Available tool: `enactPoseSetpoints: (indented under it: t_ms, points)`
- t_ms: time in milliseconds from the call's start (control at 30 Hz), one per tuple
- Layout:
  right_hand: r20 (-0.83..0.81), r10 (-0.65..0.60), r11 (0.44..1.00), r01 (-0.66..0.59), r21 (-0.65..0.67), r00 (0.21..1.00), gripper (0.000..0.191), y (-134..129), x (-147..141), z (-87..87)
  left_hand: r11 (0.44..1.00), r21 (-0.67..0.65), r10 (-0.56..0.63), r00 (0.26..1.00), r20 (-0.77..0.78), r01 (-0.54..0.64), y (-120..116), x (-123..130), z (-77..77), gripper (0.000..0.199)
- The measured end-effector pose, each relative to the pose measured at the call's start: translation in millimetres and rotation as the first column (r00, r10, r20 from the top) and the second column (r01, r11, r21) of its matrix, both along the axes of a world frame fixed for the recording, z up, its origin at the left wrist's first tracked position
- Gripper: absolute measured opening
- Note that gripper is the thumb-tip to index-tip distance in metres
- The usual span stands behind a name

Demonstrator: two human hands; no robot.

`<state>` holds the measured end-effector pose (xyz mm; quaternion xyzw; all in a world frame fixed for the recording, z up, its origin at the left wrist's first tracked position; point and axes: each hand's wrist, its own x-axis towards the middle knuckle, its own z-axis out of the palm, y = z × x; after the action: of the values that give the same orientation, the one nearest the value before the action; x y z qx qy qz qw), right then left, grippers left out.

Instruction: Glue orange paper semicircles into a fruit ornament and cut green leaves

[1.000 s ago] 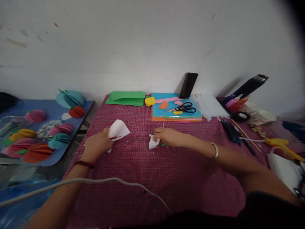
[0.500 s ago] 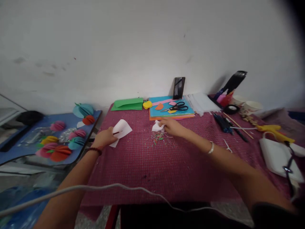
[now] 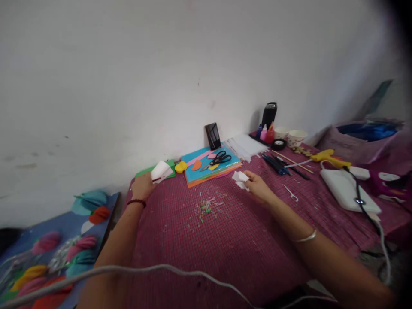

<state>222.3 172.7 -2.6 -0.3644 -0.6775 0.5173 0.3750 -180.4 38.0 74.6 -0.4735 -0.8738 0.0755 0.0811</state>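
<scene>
My left hand (image 3: 143,186) is closed on a curled sheet of white paper (image 3: 161,170), held over the near edge of a folded green sheet (image 3: 172,167). A thin dark line shows on the paper by my fingers; I cannot tell what it is. Crumpled white paper (image 3: 240,179) is pinched in my right hand (image 3: 256,185), above the cloth to the right of the coloured sheets. Between the hands lies a small heap of paper scraps (image 3: 207,208) in several colours, touched by neither hand.
Black-handled scissors (image 3: 220,159) rest on stacked coloured sheets (image 3: 193,175), with a phone (image 3: 213,135) leaning behind. To the right are pens (image 3: 276,164), a yellow glue gun (image 3: 331,159) and a white box (image 3: 349,191). Paper ornaments (image 3: 48,242) lie on a blue table at left. A white cable (image 3: 167,268) crosses in front.
My right hand has moved right, away from the scraps, with the crumpled paper. My left hand has shifted farther back, bringing its paper over the green sheet. The view has turned right.
</scene>
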Motion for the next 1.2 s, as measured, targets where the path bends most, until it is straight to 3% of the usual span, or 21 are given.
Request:
enactPoseSetpoints:
  t_ms: [167,267,467,600,700,833,1033,1200]
  points:
    - [-0.024,0.080,0.990,-0.082,-0.116,0.997,0.018,4,5,-7.0,0.992,0.123,-0.018,0.984,-0.178,0.040,36,-31,1.4,0.044]
    - [-0.017,0.126,0.976,-0.127,-0.176,0.992,0.017,4,8,-9.3,0.986,0.155,-0.021,0.970,-0.241,0.060,56,-54,-6.7,0.049]
    - [-0.134,0.087,0.929,-0.128,-0.346,0.987,0.018,3,7,-10.1,0.991,-0.053,-0.131,0.980,-0.150,0.124,69,-79,-39.8,0.043]
    - [-0.299,0.029,0.864,-0.174,-0.473,0.954,0.027,1,3,-8.1,0.993,-0.059,-0.111,0.984,-0.142,0.104,61,-73,-31.4,0.049]
    - [-0.335,0.023,0.835,-0.203,-0.512,0.942,0.031,-2,1,-5.2,0.993,0.084,-0.076,0.992,-0.102,0.084,52,-46,-13.5,0.044]
    - [-0.349,0.066,0.814,-0.253,-0.523,0.935,0.031,-8,1,-2.3,0.965,0.186,-0.196,0.979,0.051,0.183,26,22,-3.7,0.035]
    - [-0.304,0.026,0.857,-0.178,-0.483,0.952,0.021,-8,2,-4.4,0.930,0.256,-0.300,0.947,0.115,0.264,-30,132,-20.9,0.029]
    - [-0.278,-0.030,0.898,-0.096,-0.429,0.960,0.019,-5,9,-1.6,0.917,0.345,-0.272,0.946,0.175,0.200,-63,173,-44.2,0.034]
